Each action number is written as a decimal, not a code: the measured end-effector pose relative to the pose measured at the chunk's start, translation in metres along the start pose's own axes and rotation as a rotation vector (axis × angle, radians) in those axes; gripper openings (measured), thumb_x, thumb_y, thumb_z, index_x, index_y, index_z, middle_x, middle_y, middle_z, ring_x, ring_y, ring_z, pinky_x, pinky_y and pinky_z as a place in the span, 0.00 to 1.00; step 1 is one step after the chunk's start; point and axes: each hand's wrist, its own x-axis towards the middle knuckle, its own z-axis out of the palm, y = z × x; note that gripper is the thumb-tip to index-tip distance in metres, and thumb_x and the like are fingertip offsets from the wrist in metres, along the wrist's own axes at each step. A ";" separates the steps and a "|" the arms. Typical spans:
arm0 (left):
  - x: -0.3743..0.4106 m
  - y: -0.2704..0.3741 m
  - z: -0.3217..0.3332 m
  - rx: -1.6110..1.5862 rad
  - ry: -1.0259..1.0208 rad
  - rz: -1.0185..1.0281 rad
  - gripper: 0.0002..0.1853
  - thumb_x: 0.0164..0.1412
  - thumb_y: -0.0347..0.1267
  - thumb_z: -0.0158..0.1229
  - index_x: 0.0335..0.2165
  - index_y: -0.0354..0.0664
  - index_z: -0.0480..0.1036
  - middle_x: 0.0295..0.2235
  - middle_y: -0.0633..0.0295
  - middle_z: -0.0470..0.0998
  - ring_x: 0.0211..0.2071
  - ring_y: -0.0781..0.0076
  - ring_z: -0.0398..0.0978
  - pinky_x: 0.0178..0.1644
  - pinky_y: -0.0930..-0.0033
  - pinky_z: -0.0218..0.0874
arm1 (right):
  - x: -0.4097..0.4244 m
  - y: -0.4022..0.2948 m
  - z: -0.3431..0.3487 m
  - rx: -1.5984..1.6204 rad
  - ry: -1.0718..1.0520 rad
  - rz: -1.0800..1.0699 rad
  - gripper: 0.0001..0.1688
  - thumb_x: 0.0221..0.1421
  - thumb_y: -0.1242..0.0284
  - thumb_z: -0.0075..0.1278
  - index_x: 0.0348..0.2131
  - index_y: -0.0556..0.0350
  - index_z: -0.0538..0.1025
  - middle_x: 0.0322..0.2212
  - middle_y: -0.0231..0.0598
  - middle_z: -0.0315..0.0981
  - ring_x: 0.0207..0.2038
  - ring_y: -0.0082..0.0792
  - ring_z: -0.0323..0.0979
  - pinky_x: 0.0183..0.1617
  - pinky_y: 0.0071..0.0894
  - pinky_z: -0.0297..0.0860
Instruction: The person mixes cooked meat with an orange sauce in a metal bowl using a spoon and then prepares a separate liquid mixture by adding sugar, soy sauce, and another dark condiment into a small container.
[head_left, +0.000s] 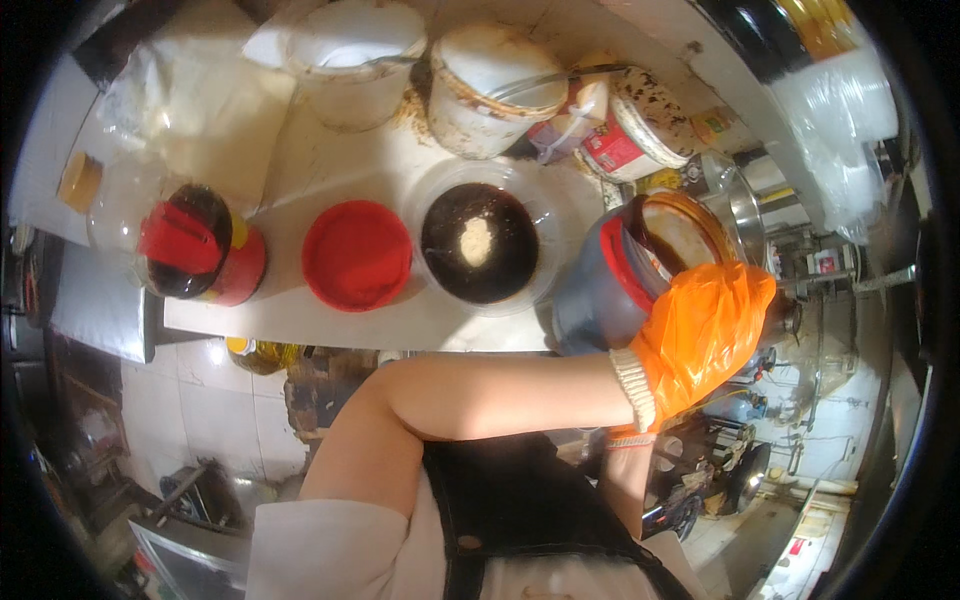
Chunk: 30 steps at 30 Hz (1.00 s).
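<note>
My left hand (705, 330), in an orange plastic glove over a knit cuff, reaches across my body to the right. It grips the rim of a tilted plastic tub (600, 289) with a red band and brown residue around its mouth. My right hand (630, 433) is mostly hidden beneath the left glove; only a strip of orange glove and its cuff show. Left of the tub stands a clear plastic bowl (551, 259) of dark liquid (446, 266), with a pale powder mound (475, 241) in the middle. Beside it lies a round red lid (357, 256).
Stained white buckets (480, 112) with utensils line the back of the white table (330, 326). A red-labelled tub (622, 146) leans at the back right. Containers with red parts (244, 262) and a clear plastic bag (195, 120) occupy the left. A metal basin (742, 199) sits behind my glove.
</note>
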 end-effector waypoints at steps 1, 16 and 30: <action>0.001 0.003 0.001 0.014 -0.018 0.016 0.13 0.55 0.34 0.57 0.40 0.44 0.75 0.26 0.58 0.72 0.30 0.53 0.74 0.32 0.53 0.65 | 0.003 0.005 -0.006 0.015 0.001 0.017 0.37 0.71 0.50 0.42 0.69 0.49 0.58 0.67 0.38 0.60 0.68 0.41 0.58 0.73 0.44 0.54; -0.028 -0.003 0.000 -0.006 -0.283 0.212 0.10 0.55 0.34 0.56 0.37 0.42 0.71 0.31 0.55 0.74 0.34 0.53 0.75 0.37 0.56 0.67 | 0.031 0.046 -0.063 0.111 -0.055 0.227 0.39 0.71 0.51 0.44 0.70 0.47 0.55 0.68 0.37 0.59 0.69 0.41 0.56 0.74 0.44 0.53; -0.049 0.006 -0.004 -0.275 -0.244 0.128 0.11 0.57 0.31 0.56 0.39 0.42 0.72 0.35 0.52 0.76 0.40 0.50 0.75 0.44 0.53 0.68 | -0.016 -0.180 0.257 -1.462 -0.472 -0.661 0.35 0.65 0.64 0.51 0.67 0.55 0.64 0.51 0.47 0.77 0.56 0.41 0.72 0.63 0.40 0.64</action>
